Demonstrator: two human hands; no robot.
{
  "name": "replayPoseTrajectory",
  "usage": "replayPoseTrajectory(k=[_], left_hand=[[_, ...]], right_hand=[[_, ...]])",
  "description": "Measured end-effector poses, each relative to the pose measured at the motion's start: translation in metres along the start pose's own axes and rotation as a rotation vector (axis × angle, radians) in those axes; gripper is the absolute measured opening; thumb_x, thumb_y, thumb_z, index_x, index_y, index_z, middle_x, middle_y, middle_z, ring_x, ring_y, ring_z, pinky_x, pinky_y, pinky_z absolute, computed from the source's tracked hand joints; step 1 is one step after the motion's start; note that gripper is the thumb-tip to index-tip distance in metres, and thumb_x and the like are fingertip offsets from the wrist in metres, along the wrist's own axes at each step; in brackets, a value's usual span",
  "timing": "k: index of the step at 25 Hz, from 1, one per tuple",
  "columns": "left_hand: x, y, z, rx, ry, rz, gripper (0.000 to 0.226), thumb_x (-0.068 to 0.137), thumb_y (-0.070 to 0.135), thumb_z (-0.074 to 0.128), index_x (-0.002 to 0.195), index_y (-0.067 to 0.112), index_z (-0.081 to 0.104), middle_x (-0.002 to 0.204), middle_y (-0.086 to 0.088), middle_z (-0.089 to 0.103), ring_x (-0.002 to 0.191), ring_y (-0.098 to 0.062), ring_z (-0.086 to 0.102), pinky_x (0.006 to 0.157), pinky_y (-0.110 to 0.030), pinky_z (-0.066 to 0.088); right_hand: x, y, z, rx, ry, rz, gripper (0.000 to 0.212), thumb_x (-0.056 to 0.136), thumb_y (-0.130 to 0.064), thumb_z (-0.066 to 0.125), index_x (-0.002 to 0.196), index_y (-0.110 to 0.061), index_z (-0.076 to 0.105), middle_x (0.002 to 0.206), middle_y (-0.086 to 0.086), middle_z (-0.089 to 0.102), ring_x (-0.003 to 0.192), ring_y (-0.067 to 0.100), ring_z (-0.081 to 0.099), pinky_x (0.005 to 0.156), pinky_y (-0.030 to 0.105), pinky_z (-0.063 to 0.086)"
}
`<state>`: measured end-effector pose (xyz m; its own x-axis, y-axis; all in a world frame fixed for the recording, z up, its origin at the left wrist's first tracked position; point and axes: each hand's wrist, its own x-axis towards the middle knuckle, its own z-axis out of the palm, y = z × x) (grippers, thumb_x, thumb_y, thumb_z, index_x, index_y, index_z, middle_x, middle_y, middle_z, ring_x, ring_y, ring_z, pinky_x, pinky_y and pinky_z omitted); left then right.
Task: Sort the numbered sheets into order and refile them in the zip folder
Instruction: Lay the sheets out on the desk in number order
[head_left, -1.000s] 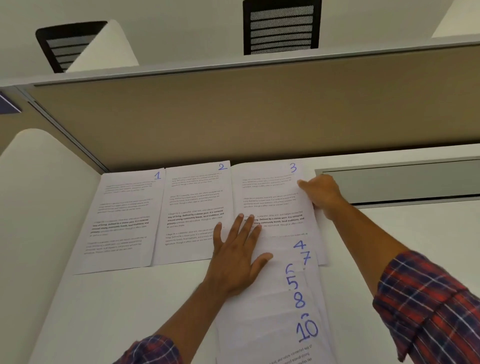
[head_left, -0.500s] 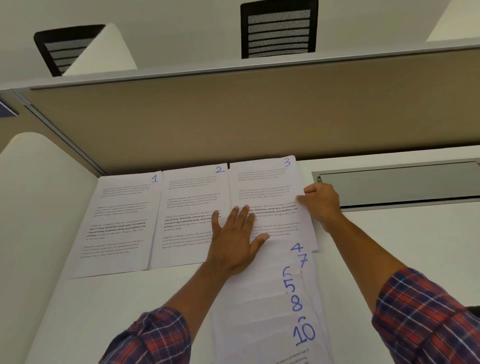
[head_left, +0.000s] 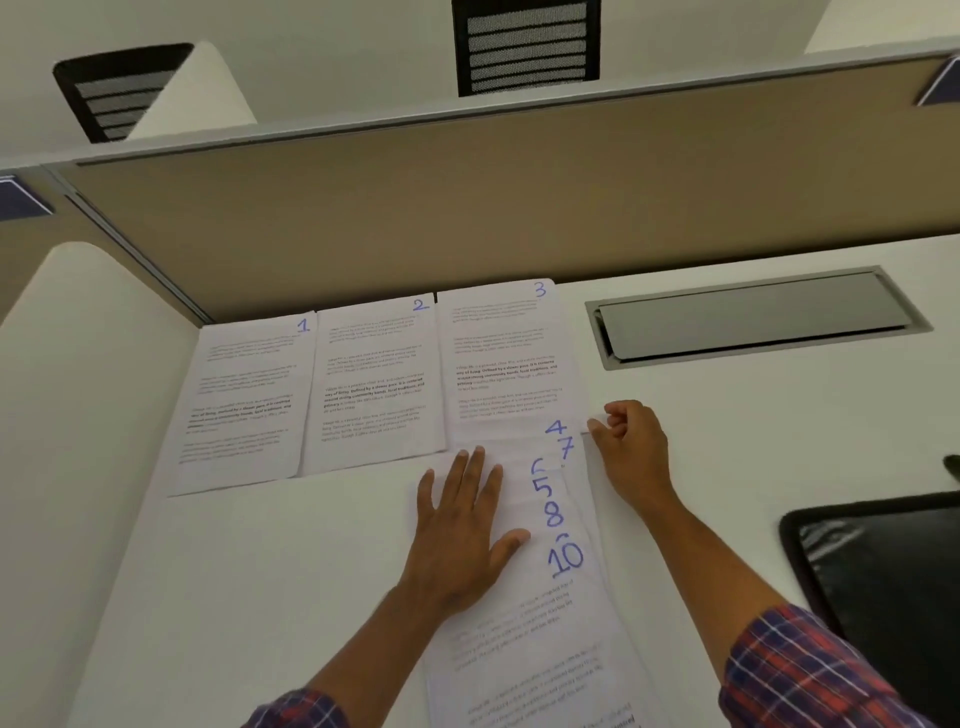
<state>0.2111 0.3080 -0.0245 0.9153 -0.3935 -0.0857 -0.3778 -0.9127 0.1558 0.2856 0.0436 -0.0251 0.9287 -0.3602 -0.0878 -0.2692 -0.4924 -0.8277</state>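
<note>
While left hand (head_left: 462, 525) presses stack (head_left: 540, 649), right hand (head_left: 631, 452) pinches.

White surface (head_left: 208, 597) backed by a tan partition panel (head_left: 519, 208); grey cable hatch (head_left: 753, 317) recessed at right, curved white divider (head_left: 78, 364) at left. Beyond the panel, one black mesh chair back (head_left: 527, 47) near centre, another (head_left: 111, 88) far left.

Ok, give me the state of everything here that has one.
sheet 1: flat, leftmost in row.
sheet 2: flat, middle of row.
sheet 3: flat, right of row.
sheet 4: top of fan, corner pinched.
fanned stack: overlapping, unsorted, pinned flat.
left hand: open, pressing fanned stack.
right hand: pinching sheet 4's corner.
zip folder: at right, partly out of frame.
</note>
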Motion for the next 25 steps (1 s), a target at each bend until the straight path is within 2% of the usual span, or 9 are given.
replayPoseTrajectory(k=[2, 4, 6, 8, 11, 14, 16, 21, 25], left_hand=[[-0.025, 0.016, 0.005, -0.006, -0.081, -0.012, 0.095, 0.098, 0.082, 0.020, 0.167, 0.018, 0.015, 0.174, -0.008, -0.004, 0.161, -0.028, -0.003, 0.124, -0.058, -0.001], [-0.041, 0.027, 0.006, -0.006, -0.148, -0.026, 0.102, 0.093, 0.088, 0.019, 0.167, 0.020, -0.001, 0.172, -0.007, -0.018, 0.159, -0.028, -0.017, 0.124, -0.058, -0.006], [-0.047, 0.030, 0.004, -0.001, -0.217, -0.019, 0.103, 0.092, 0.089, 0.020, 0.163, 0.024, -0.017, 0.167, -0.004, -0.035, 0.155, -0.023, -0.031, 0.125, -0.056, -0.012], [-0.046, 0.029, 0.001, 0.007, -0.267, -0.007, 0.104, 0.091, 0.090, 0.019, 0.161, 0.027, -0.024, 0.163, 0.000, -0.043, 0.151, -0.019, -0.038, 0.125, -0.053, -0.013], [-0.038, 0.026, -0.004, 0.001, -0.310, 0.015, 0.113, 0.079, 0.098, 0.006, 0.162, 0.027, -0.023, 0.162, 0.000, -0.044, 0.150, -0.018, -0.040, 0.126, -0.052, -0.013], [-0.037, 0.026, -0.007, -0.024, -0.343, 0.039, 0.129, 0.063, 0.105, -0.004, 0.162, 0.024, -0.022, 0.163, -0.003, -0.041, 0.151, -0.022, -0.039, 0.126, -0.054, -0.014], [-0.035, 0.028, -0.012, -0.018, -0.343, 0.050, 0.132, 0.060, 0.106, -0.005, 0.163, 0.024, -0.020, 0.165, -0.004, -0.039, 0.152, -0.024, -0.036, 0.125, -0.055, -0.015], [-0.004, 0.030, -0.022, -0.047, -0.212, 0.009, 0.102, 0.089, 0.088, 0.016, 0.165, 0.026, -0.010, 0.171, -0.002, -0.025, 0.157, -0.021, -0.025, 0.125, -0.054, -0.016], [0.020, 0.025, -0.016, -0.041, -0.277, 0.035, 0.102, 0.093, 0.083, 0.030, 0.164, 0.024, -0.014, 0.170, -0.004, -0.027, 0.157, -0.024, -0.025, 0.126, -0.056, -0.012]], right_hand=[[-0.020, 0.005, -0.004, -0.003, -0.007, -0.019, 0.030, 0.096, -0.017, 0.074, 0.121, -0.007, 0.062, 0.110, 0.007, 0.059, 0.092, 0.017, 0.058, 0.081, 0.019, 0.048], [-0.040, 0.010, -0.010, -0.003, -0.015, -0.036, 0.032, 0.096, -0.013, 0.073, 0.124, -0.005, 0.060, 0.112, 0.008, 0.057, 0.093, 0.018, 0.057, 0.082, 0.018, 0.049], [-0.057, 0.014, -0.014, -0.013, -0.044, -0.045, 0.033, 0.096, -0.012, 0.073, 0.125, -0.005, 0.059, 0.115, 0.008, 0.054, 0.093, 0.017, 0.055, 0.076, 0.007, 0.043], [-0.070, 0.017, -0.017, -0.033, -0.071, -0.049, 0.035, 0.095, -0.011, 0.073, 0.126, -0.004, 0.059, 0.116, 0.008, 0.052, 0.092, 0.016, 0.053, 0.073, 0.002, 0.040], [-0.083, 0.022, -0.022, -0.045, -0.108, -0.059, 0.036, 0.095, -0.011, 0.074, 0.127, -0.005, 0.058, 0.116, 0.005, 0.049, 0.094, 0.015, 0.053, 0.075, 0.004, 0.040], [-0.090, 0.023, -0.022, -0.086, -0.138, -0.051, 0.038, 0.095, -0.013, 0.074, 0.129, -0.005, 0.058, 0.122, 0.008, 0.049, 0.098, 0.016, 0.054, 0.084, 0.016, 0.042], [-0.087, 0.021, -0.021, -0.102, -0.155, -0.033, 0.037, 0.097, -0.017, 0.072, 0.130, -0.005, 0.059, 0.124, 0.010, 0.050, 0.100, 0.018, 0.055, 0.087, 0.023, 0.042], [-0.051, -0.004, -0.020, -0.185, -0.210, 0.005, 0.034, 0.102, -0.026, 0.065, 0.130, -0.008, 0.062, 0.123, 0.013, 0.060, 0.100, 0.018, 0.056, 0.087, 0.025, 0.039], [-0.019, -0.026, -0.016, -0.277, -0.237, -0.079, 0.034, 0.106, -0.025, 0.058, 0.137, -0.013, 0.060, 0.126, 0.013, 0.058, 0.109, 0.022, 0.058, 0.092, 0.030, 0.043]])
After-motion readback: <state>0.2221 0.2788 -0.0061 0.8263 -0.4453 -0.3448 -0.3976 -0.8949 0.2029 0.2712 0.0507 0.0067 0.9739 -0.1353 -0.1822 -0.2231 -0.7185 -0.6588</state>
